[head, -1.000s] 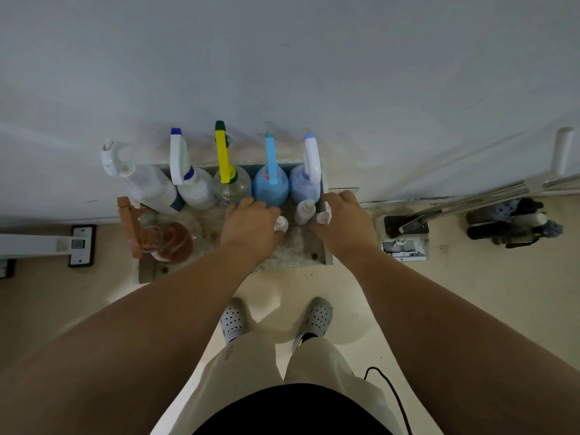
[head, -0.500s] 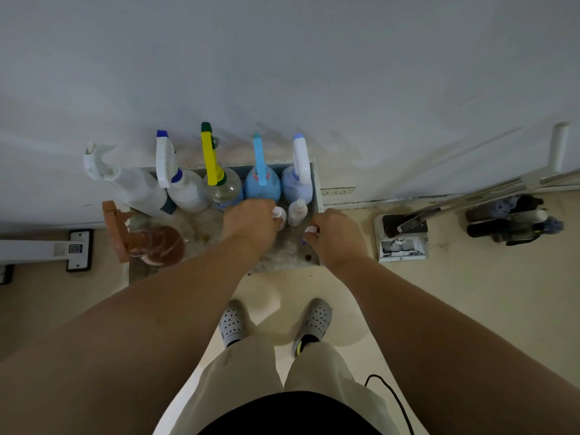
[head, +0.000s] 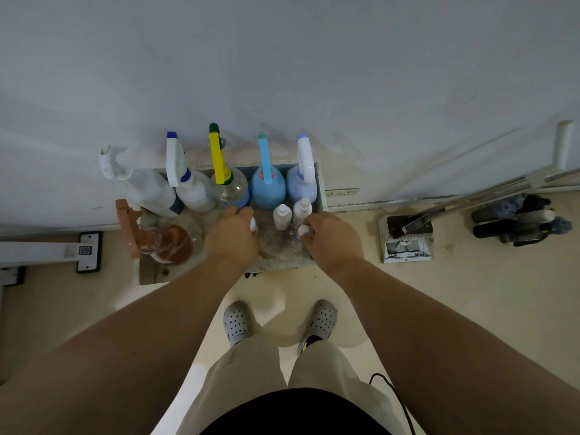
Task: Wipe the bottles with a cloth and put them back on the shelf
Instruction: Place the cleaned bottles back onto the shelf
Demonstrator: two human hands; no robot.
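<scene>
Shelf (head: 282, 257): low, against the wall.
Five spray bottles (head: 268, 189): a row along its 12 o'clock edge.
Amber spray bottle (head: 169, 243): at the 9 o'clock end.
Left grip (head: 230, 238): curled round white-capped small bottle (head: 253, 226), mid-shelf.
Right grip (head: 332, 238): pinching second capped bottle (head: 303, 230), at 3 o'clock.
Two small white bottles (head: 281, 215): upright, at 1 o'clock.

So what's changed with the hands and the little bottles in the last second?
The right hand drew its capped bottle from the back right of the shelf toward its front, still gripping it. The left hand slid left, leaving a small white bottle standing free. The spray bottles stayed put.
</scene>
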